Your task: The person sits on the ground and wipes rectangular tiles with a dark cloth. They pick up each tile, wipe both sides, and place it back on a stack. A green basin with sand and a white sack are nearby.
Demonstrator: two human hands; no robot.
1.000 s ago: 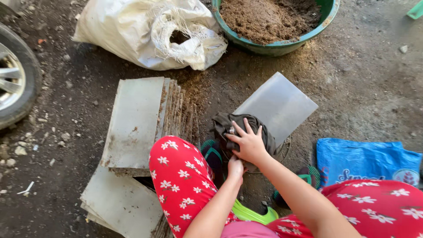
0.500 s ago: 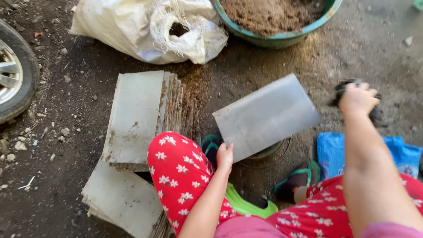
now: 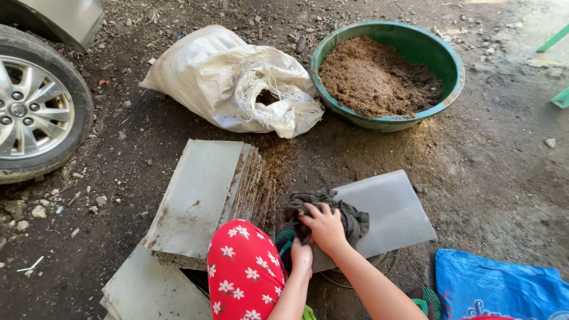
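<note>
Right grip (image 3: 325,228) pressed on dark rag (image 3: 347,213) atop grey sheet (image 3: 394,213) | left grip (image 3: 301,258) pinching sheet's near edge

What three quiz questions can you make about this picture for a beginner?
1. True or false: the right hand presses a dark rag on the grey sheet.
2. What fills the green basin? A) water B) brown soil C) stones
3. What lies between the basin and the car wheel?

Key: 1 true. 2 B. 3 a white sack.
</note>
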